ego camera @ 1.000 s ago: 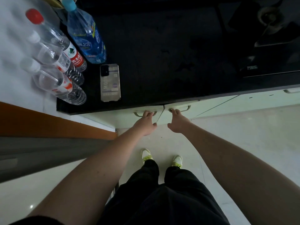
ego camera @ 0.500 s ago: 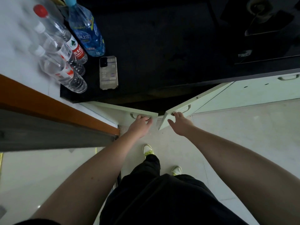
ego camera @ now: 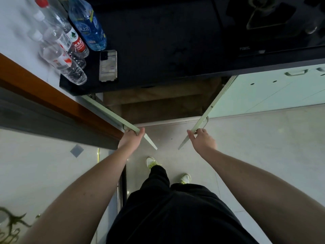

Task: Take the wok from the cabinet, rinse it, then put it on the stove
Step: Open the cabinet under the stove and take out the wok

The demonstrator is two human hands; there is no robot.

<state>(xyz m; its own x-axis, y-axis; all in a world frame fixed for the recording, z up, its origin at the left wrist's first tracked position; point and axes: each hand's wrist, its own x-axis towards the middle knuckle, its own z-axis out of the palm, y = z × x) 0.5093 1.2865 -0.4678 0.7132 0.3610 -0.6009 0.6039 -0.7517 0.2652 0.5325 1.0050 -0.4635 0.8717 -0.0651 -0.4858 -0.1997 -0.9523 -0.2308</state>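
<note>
A dark surface (ego camera: 158,41) is seen from above, filling the upper part of the view, with the stove (ego camera: 270,23) set into its right end and cut off by the frame edge; its details are lost in shadow. Below the surface, the cabinet (ego camera: 158,104) stands open, its interior dim and brownish, and no wok can be made out inside it. The left door (ego camera: 112,117) and the right door (ego camera: 209,110) are swung outward and seen edge-on. The left hand (ego camera: 131,139) is closed around the left door's edge near its handle, while the right hand (ego camera: 202,140) is clasped on the right door's edge, the handles being mostly hidden by the fingers. At the surface's left end, several water bottles (ego camera: 70,41) are stood together, their tops partly cut off, and a phone (ego camera: 108,66) is laid just beside them.
</note>
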